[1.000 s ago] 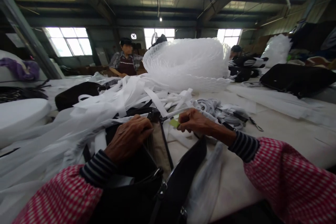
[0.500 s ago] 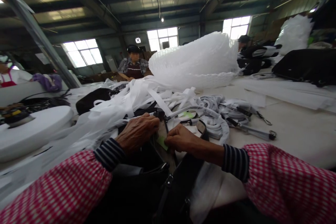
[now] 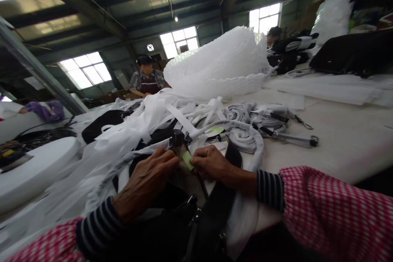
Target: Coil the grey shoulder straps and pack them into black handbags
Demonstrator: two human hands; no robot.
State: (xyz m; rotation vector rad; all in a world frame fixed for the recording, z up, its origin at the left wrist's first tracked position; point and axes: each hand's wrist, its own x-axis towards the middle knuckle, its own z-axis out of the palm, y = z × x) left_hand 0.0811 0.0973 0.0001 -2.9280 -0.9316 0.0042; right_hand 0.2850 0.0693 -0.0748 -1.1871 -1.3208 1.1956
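A black bag (image 3: 172,223) with straps and metal buckles lies in front of me, its opening towards the far side. My left hand (image 3: 149,178) has its fingers curled at the left edge of that opening, closed on the bag. Between my hands shows a small yellow-green slip (image 3: 187,160). The fingertips of my right hand (image 3: 212,163) are pinched together at the slip's right edge. A wrapped grey-white strap (image 3: 256,139) loops from beside the bag to the right. What lies under my left fingers is hidden.
White strips (image 3: 147,118) lie heaped behind my hands. Coiled wrapped straps with metal clips (image 3: 245,137) sit to the right. A large bundle of white foam wrap (image 3: 217,65) stands behind. A white roll (image 3: 39,168) lies left. Across the table is a person (image 3: 147,77).
The view has tilted and shifted. My left hand has drawn lower, towards me, at the bag's opening, and more of the yellow-green slip shows. My right hand stays at the slip.
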